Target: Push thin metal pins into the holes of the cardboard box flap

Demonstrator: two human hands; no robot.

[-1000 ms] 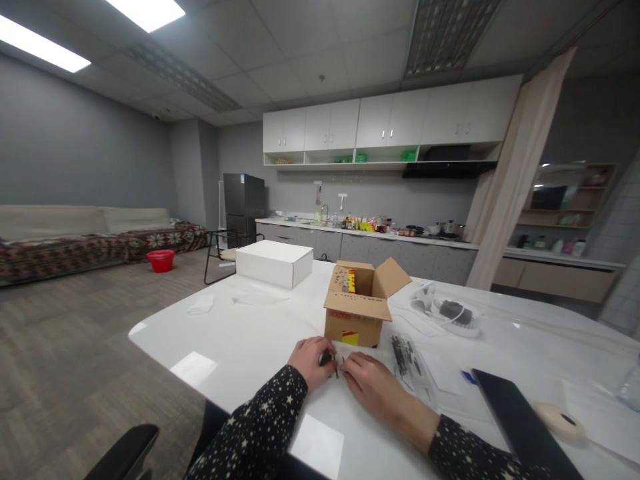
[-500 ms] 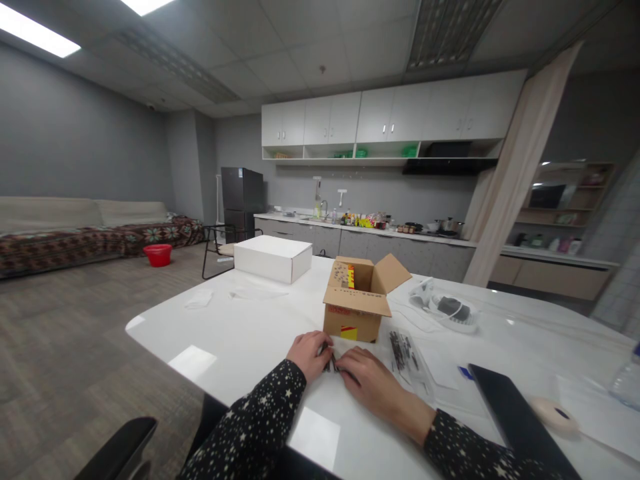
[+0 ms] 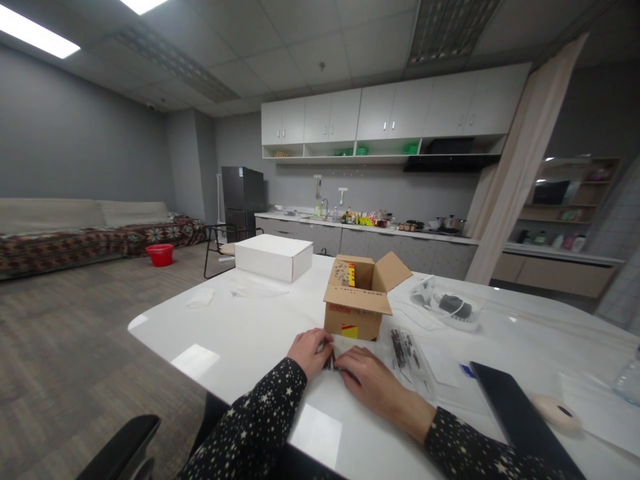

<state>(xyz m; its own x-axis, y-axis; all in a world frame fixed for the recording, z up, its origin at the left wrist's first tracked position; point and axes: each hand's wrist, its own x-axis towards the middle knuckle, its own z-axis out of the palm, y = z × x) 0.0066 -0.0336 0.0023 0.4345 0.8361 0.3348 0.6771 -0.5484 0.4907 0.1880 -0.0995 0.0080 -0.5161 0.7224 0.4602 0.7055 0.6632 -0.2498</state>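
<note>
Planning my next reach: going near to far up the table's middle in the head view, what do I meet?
Left hand and right hand on small dark parts → open cardboard box → white box.

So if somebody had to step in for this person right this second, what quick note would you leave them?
Left hand: on the table, fingers pinching small dark metal bits.
Right hand: flat beside it, fingertips meeting the same bits.
Nearby: open cardboard box just behind the hands; clear bag of dark parts to the right.
Done: a few bits are out on the table.
Left: cannot tell how many remain; the bagged parts lie untouched.
</note>
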